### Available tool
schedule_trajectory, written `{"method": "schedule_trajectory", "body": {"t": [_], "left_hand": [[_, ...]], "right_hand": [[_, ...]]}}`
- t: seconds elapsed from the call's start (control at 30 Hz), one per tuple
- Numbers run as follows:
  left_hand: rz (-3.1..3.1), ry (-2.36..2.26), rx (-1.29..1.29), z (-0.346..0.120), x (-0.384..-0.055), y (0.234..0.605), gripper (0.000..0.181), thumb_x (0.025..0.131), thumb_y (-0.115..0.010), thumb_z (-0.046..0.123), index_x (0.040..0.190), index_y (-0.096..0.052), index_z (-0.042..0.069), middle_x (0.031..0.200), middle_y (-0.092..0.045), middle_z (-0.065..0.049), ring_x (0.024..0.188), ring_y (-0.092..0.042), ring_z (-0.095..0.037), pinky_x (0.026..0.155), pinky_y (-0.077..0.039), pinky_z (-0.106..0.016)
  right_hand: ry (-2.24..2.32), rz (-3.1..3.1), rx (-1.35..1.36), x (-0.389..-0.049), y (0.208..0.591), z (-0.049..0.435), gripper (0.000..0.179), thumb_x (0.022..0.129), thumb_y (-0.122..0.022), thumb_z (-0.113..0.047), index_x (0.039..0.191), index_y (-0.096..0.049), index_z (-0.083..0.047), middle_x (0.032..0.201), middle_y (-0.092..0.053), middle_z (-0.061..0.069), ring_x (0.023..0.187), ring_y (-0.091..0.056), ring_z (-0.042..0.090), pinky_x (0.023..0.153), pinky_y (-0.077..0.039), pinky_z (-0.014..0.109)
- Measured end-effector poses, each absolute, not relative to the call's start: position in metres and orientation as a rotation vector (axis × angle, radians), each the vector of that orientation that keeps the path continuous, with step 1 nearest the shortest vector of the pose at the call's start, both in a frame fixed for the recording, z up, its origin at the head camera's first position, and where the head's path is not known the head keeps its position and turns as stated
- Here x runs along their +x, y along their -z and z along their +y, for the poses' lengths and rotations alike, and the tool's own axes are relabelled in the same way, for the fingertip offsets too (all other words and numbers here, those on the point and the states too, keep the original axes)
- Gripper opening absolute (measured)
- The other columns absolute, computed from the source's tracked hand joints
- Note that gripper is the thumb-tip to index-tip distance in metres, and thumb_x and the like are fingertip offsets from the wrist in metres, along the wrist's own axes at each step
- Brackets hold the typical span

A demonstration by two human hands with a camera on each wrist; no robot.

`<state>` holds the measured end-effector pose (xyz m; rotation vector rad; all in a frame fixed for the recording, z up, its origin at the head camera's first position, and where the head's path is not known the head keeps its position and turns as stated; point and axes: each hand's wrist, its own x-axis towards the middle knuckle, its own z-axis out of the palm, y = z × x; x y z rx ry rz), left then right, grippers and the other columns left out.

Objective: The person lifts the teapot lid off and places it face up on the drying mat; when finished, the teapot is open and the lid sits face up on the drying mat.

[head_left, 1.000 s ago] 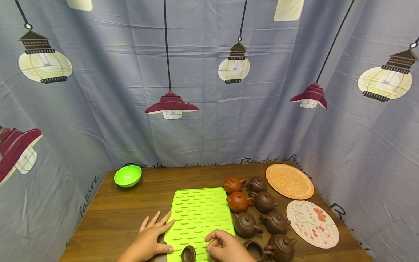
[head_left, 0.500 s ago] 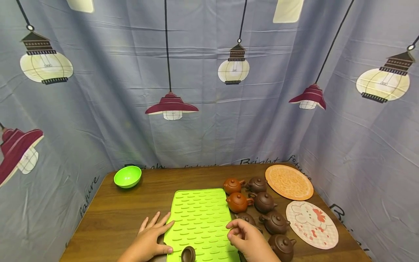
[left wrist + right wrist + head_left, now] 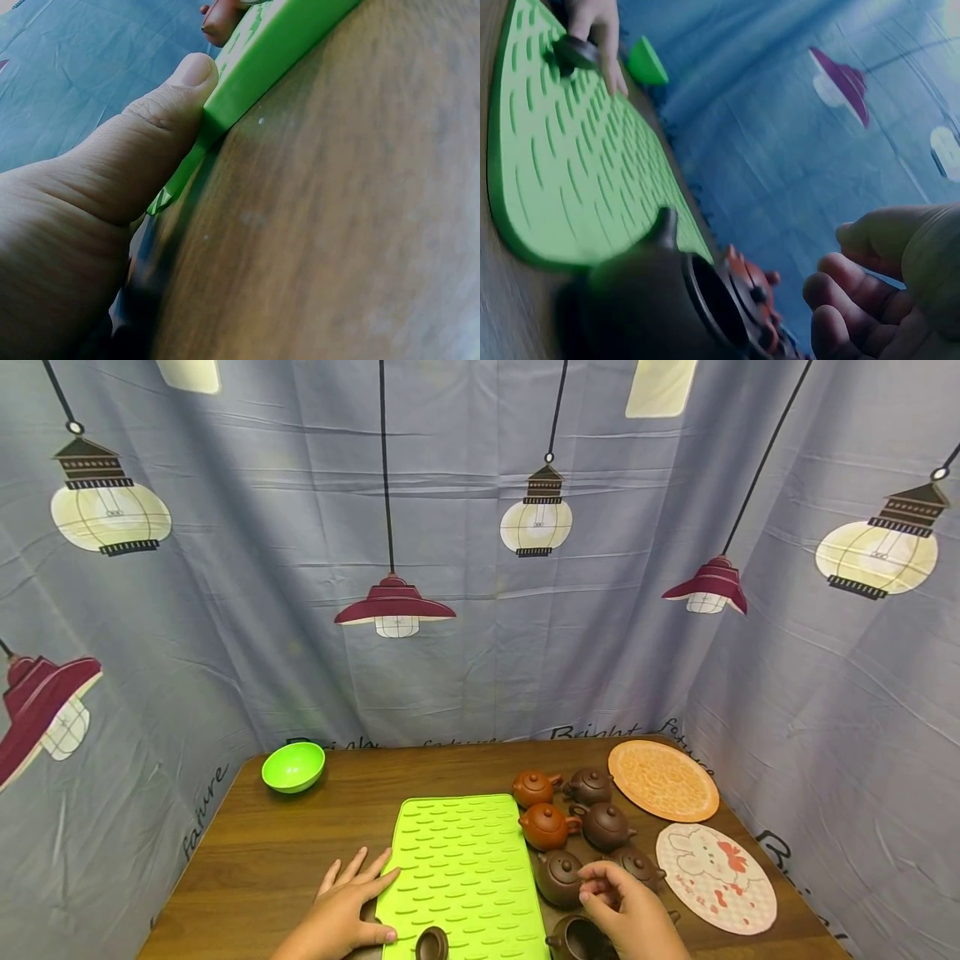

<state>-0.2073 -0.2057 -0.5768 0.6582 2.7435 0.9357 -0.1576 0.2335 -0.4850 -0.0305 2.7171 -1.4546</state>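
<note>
My left hand lies with fingers spread at the left edge of the green ridged mat; in the left wrist view its thumb touches the mat's side. On the mat's near part sits a small dark brown teapot lid, tilted. My right hand hovers over the dark teapots with loosely bent fingers. Nothing shows between those fingers in the right wrist view. Close by stands a lidless brown teapot, its mouth uncovered. A lidded brown teapot is just beyond it.
Two reddish-orange teapots and more dark brown teapots stand in rows right of the mat. An orange round placemat and a rabbit-print placemat lie farther right. At the back left is a green bowl.
My right hand has moved right, from above the mat to over the dark teapots. The left hand and the lid have stayed where they were.
</note>
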Motion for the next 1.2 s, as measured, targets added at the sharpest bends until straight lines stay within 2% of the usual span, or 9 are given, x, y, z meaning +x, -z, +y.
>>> {"method": "schedule_trajectory", "body": {"t": [0.27,0.6,1.03,1.2], "left_hand": [[2.735,-0.954,0.631,-0.205,-0.208,0.578,0.099,0.076,-0.077,0.067,0.157,-0.051,0.017,0.172,-0.028,-0.01,0.158,-0.011,-0.054,0.116,0.008,-0.076],[2.735,-0.954,0.629,-0.204,-0.208,0.579,0.099,0.076,-0.078,0.066,0.157,-0.05,0.017,0.173,-0.028,-0.01,0.158,-0.01,-0.054,0.116,0.009,-0.076],[2.732,-0.948,0.63,-0.206,-0.208,0.58,0.099,0.076,-0.077,0.068,0.158,-0.05,0.018,0.173,-0.028,-0.009,0.158,-0.01,-0.054,0.116,0.009,-0.075],[2.742,-0.951,0.635,-0.205,-0.208,0.581,0.099,0.077,-0.076,0.069,0.158,-0.05,0.018,0.173,-0.028,-0.009,0.158,-0.011,-0.054,0.116,0.008,-0.076]], "right_hand": [[1.274,2.87,0.135,-0.155,0.486,0.256,0.025,0.094,-0.077,-0.009,0.119,-0.07,-0.008,0.096,-0.069,-0.003,0.079,-0.057,0.005,0.068,-0.05,0.023],[1.002,2.986,0.173,-0.155,0.494,0.283,0.034,0.089,-0.083,-0.017,0.12,-0.071,-0.012,0.106,-0.068,-0.001,0.074,-0.051,0.008,0.065,-0.045,0.024],[0.959,2.944,0.216,-0.158,0.504,0.307,0.033,0.088,-0.084,-0.019,0.117,-0.071,-0.009,0.095,-0.065,-0.005,0.074,-0.054,0.009,0.065,-0.046,0.026],[0.939,2.939,0.207,-0.159,0.506,0.313,0.033,0.087,-0.084,-0.021,0.116,-0.071,-0.01,0.092,-0.061,-0.006,0.072,-0.051,0.008,0.065,-0.044,0.026]]}}
